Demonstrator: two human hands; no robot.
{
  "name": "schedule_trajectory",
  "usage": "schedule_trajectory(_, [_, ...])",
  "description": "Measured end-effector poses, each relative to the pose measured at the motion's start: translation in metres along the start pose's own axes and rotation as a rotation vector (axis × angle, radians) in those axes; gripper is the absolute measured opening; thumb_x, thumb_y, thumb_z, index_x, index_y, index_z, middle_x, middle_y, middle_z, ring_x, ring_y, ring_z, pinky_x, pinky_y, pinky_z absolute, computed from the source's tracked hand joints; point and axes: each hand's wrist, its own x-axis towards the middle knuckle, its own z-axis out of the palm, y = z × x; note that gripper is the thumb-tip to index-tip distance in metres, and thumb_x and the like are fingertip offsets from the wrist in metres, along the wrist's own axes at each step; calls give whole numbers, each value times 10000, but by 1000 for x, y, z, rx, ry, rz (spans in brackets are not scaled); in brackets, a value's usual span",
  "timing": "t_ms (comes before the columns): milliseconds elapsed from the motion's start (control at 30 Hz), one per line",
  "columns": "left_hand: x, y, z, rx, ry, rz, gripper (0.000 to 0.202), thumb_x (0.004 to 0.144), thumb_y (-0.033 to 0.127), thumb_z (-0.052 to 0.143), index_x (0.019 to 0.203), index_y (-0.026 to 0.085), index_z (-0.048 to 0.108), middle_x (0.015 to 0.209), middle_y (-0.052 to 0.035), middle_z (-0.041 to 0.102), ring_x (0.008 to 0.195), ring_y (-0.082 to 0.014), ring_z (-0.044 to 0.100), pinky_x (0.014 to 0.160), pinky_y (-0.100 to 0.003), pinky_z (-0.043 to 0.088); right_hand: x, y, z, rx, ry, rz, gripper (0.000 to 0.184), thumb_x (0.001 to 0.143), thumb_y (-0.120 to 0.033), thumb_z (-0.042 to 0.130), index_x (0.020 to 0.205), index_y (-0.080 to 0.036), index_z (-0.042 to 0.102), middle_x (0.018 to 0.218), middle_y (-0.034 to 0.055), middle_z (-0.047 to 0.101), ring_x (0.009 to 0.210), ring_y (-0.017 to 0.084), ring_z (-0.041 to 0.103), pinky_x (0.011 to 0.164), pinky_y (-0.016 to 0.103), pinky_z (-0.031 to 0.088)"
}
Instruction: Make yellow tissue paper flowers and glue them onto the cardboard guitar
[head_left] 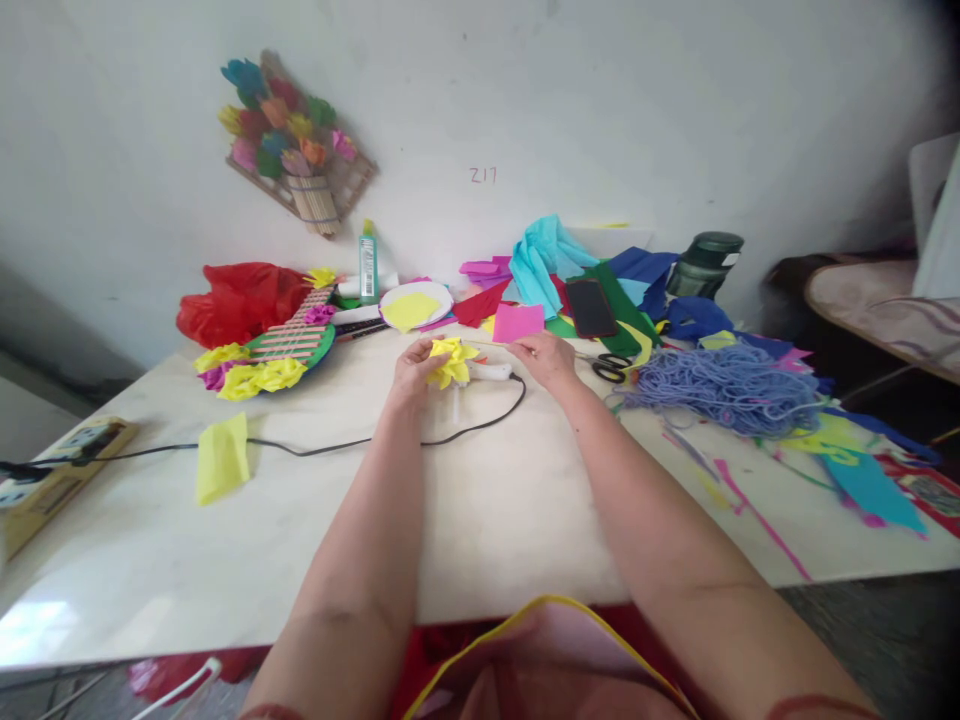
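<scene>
My left hand (414,368) pinches a yellow paper flower (451,362) with several pointed petals. To its right, my right hand (546,358) is closed, fingertips together, on a thin stick (491,346) that runs toward the flower. Whether the stick enters the flower is too small to tell. Just below and between the hands lies a white glue gun (491,371), its front part hidden behind the flower. A black cord (480,428) loops from its handle across the table to the left. Black-handled scissors (611,368) lie beside my right hand.
A power strip (67,470) and a yellow paper piece (223,458) are on the left. Behind them sits a flower-decorated round craft (289,345). Coloured paper (519,322), a phone (590,307) and a dark jar (705,265) stand at the back; blue yarn (727,388) heaps right.
</scene>
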Motion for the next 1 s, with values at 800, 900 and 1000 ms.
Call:
schedule_trajectory(800, [-3,2,1,45,-99,-60,484,424,245,901,867,169,722,779,-44,733,639,-167,678,586,-263,525,1,3,3,56,37,-91,287,912,-415,554,866,-242,778,909,27,759,886,173,609,763,263,396])
schedule_trajectory(900, [-4,3,1,54,-123,-74,486,433,230,900,884,167,729,808,-53,742,656,-166,681,596,-261,529,2,4,4,37,35,-100,285,908,-421,557,879,-247,781,907,31,756,900,181,604,750,265,391])
schedule_trajectory(1000, [-4,3,1,64,-143,-73,483,444,233,897,892,164,729,821,-63,744,667,-175,685,603,-270,535,2,5,5,13,32,-113,299,911,-434,545,886,-254,783,897,30,754,913,191,600,732,272,387])
